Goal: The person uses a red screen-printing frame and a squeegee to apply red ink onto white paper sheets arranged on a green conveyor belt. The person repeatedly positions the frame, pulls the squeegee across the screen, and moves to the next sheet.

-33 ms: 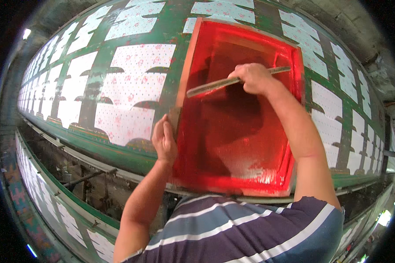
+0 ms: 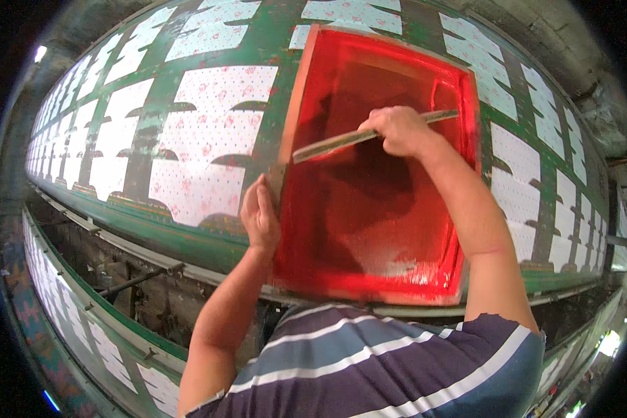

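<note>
A rectangular printing screen coated in wet red ink, with a pale wooden rim, lies on the long green table. My right hand grips a long wooden squeegee, which lies across the screen's upper half, slightly tilted. My left hand is closed on a wooden block at the screen's left rim. White fabric pieces with small pink flowers and dots are laid in rows on the table at both sides of the screen.
A second long table with white pieces runs at the lower left, past a gap with metal rails and pipes. Lights show at both edges. My striped shirt fills the bottom middle. A rough grey wall or ceiling is at the upper right.
The squeegee and my right hand have moved slightly toward me over the screen. The view has shifted a little, so the screen and table sit higher in the picture.
</note>
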The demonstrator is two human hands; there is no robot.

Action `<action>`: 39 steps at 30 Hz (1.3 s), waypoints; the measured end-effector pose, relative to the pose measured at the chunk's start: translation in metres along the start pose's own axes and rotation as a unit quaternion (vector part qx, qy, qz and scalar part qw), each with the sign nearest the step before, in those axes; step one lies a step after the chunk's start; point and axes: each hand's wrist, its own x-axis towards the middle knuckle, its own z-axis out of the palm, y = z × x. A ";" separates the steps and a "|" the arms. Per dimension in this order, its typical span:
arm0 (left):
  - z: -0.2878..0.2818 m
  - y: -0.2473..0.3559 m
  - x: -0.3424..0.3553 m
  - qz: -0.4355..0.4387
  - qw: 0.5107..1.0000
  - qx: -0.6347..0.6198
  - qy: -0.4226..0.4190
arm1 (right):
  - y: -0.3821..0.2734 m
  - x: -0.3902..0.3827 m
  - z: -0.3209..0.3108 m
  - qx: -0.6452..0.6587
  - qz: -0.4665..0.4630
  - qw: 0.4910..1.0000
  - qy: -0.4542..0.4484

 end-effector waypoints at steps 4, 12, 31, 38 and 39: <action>-0.005 -0.016 0.017 -0.031 0.996 -0.072 -0.031 | -0.096 -0.064 0.018 -0.004 0.009 1.000 0.003; 0.005 -0.023 0.017 -0.022 0.998 -0.064 -0.017 | -0.233 -0.184 0.056 0.028 0.119 0.992 0.024; 0.005 -0.012 0.012 0.063 0.995 0.073 -0.005 | -0.181 -0.180 0.028 0.060 0.198 0.978 -0.022; 0.002 -0.005 0.006 0.012 0.996 0.084 -0.008 | -0.044 -0.102 0.001 -0.003 0.144 0.966 0.214; 0.003 -0.004 0.006 0.021 0.998 0.065 -0.002 | -0.019 -0.081 -0.001 -0.028 0.143 0.961 0.235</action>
